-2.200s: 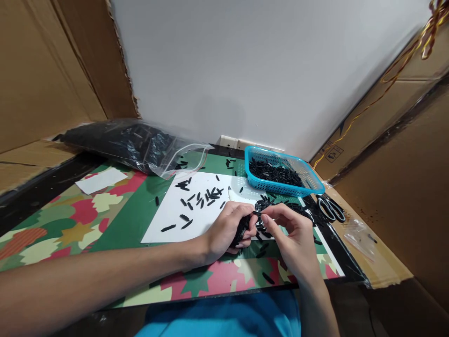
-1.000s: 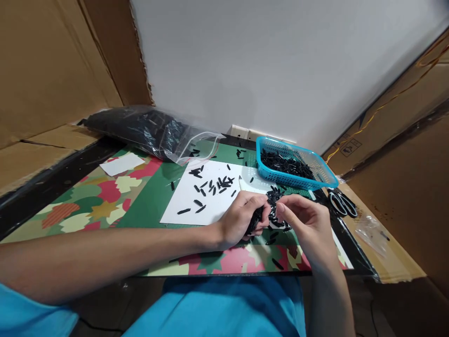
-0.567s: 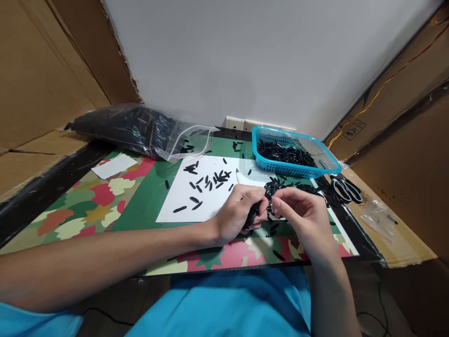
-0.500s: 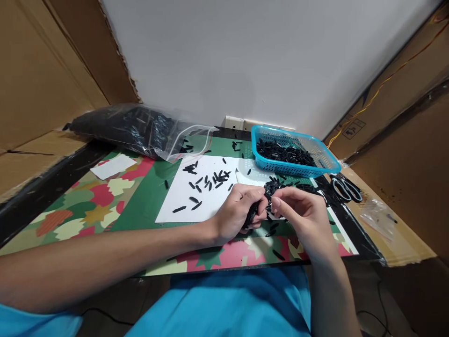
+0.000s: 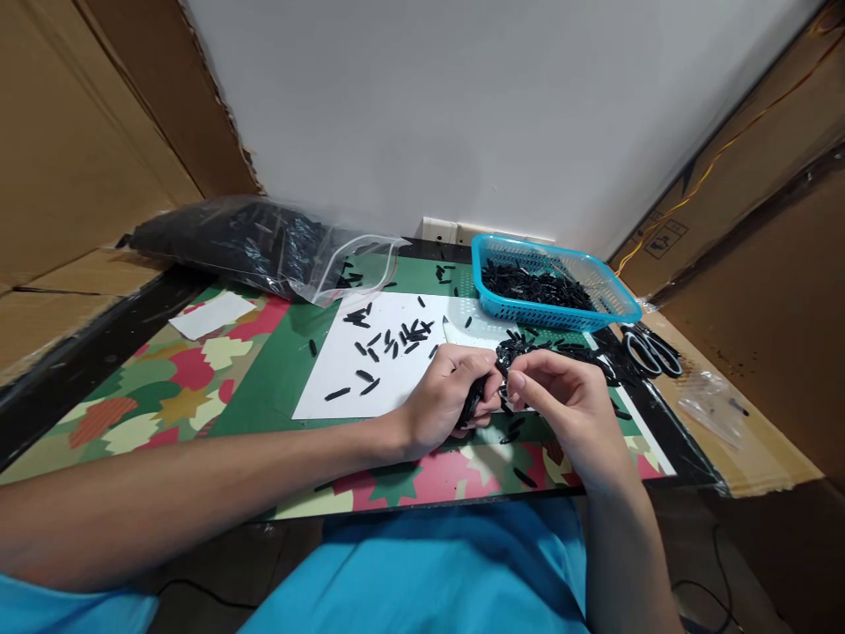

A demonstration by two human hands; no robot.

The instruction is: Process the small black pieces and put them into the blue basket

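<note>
The small black pieces [image 5: 473,407] in the left hand [image 5: 444,398] look like matt plastic, though they are too small to be sure. The basket [image 5: 611,304] is turquoise plastic with a perforated wall. The bag [image 5: 277,246] is clear, glossy plastic film with wrinkles. The sheet [image 5: 330,387] is smooth white paper. The mat [image 5: 198,370] has a printed, slightly shiny surface. The walls [image 5: 79,132] around are rough brown cardboard.
</note>
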